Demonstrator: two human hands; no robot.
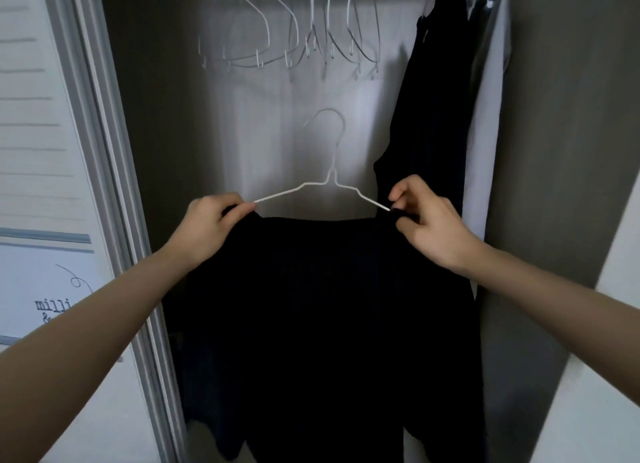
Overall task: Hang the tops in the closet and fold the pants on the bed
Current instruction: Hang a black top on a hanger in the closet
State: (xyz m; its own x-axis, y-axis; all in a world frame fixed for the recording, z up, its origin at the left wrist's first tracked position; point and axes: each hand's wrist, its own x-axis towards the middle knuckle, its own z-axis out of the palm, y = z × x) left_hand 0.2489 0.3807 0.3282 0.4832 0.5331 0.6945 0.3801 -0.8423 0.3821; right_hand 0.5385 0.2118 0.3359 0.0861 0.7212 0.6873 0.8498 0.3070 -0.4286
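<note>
while you face the open closet (pixel 166 116), your left hand (pixel 204 227) has its grip closed on the left shoulder of the black top (pixel 322 324), pinching cloth and the white wire hanger (pixel 325 182) together. your right hand (pixel 429 223) grips the top's right shoulder at the hanger's other end, fingers pinched shut. the top hangs down in front of you, its upper edge just below the hanger's arms, hook free in the air. empty hangers (pixel 294 36) dangle above. a dark garment (pixel 429 116) and a pale one (pixel 488 123) hang at right.
</note>
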